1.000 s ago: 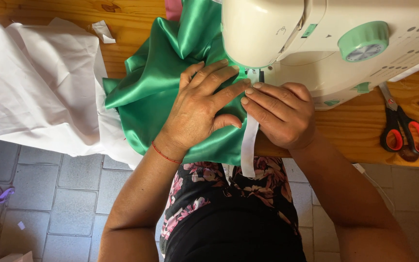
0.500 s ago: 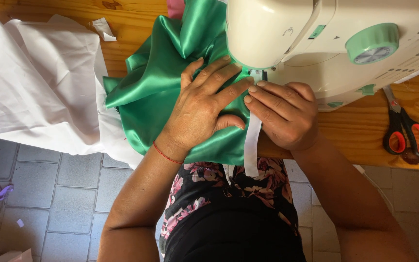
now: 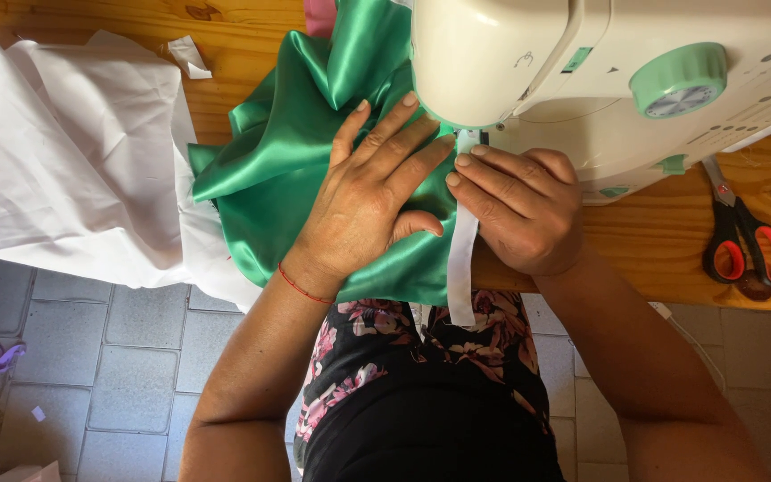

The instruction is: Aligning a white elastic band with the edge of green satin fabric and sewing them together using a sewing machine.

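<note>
Left hand lies flat, fingers spread wide, pressing the green satin fabric onto the wooden worktop just in front of the sewing machine. Right hand sits beside it, fingers loosely curled, fingertips pressing down on the white strip right at the machine's head; it grips nothing that shows. The needle itself is hidden under the machine's head and the fingers. The strip runs back from the machine over the worktop's edge and hangs free. The satin bunches up left of the machine, its far end cut off. White cloth lies further left, partly out of frame. Red-handled scissors rest right of the machine.
</note>
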